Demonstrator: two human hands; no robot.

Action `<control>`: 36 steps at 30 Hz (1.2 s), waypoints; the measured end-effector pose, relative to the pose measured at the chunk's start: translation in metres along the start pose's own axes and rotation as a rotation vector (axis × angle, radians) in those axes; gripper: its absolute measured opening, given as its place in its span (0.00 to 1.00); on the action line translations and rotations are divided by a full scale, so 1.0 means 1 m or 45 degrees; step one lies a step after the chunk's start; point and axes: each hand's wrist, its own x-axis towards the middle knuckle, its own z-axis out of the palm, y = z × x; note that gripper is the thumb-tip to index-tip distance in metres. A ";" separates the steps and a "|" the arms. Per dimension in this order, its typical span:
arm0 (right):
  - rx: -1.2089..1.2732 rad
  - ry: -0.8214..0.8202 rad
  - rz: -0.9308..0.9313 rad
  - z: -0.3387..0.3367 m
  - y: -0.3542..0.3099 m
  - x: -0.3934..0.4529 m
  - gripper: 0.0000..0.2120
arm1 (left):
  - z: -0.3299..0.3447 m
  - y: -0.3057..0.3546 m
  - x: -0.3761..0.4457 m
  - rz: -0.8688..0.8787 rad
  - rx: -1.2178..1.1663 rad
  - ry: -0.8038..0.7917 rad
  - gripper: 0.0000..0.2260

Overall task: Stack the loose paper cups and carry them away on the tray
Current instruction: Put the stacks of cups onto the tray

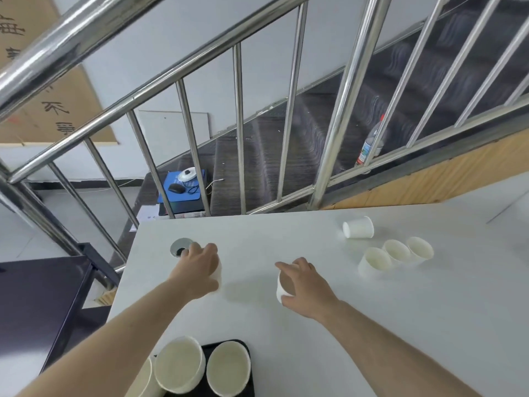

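My left hand [199, 267] curls over a white paper cup [218, 277] on the white table [286, 333]; most of that cup is hidden under the hand. My right hand [303, 285] grips another white paper cup [281, 290] from above. Three upright cups [396, 252] stand close together at the right, and one cup [358, 227] lies on its side behind them. At the bottom edge a black tray [249, 368] holds upright cup stacks [229, 371] [180, 363].
A grey cable grommet [181, 247] is set into the table just beyond my left hand. A steel stair railing [237, 130] runs along the table's far edge, with dark stairs behind. A dark cabinet [37, 305] stands to the left.
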 end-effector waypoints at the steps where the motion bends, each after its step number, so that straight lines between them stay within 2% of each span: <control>1: 0.003 0.016 0.010 -0.006 0.006 -0.002 0.34 | -0.001 0.012 0.001 0.047 0.013 0.005 0.29; 8: -0.043 0.103 0.001 -0.049 0.075 -0.022 0.35 | 0.000 0.117 -0.002 0.273 0.096 0.045 0.29; 17: 0.034 0.221 -0.133 -0.109 0.175 -0.035 0.35 | 0.024 0.254 0.001 0.290 -0.080 0.118 0.31; 23: -0.024 0.286 -0.072 -0.160 0.255 -0.035 0.35 | 0.051 0.353 0.027 0.340 -0.208 0.125 0.33; 29: -0.043 0.237 -0.068 -0.176 0.294 -0.023 0.34 | 0.071 0.396 0.053 0.327 -0.154 0.076 0.34; 36: -0.044 0.096 -0.142 -0.163 0.306 0.002 0.36 | 0.100 0.403 0.080 0.267 0.139 -0.056 0.36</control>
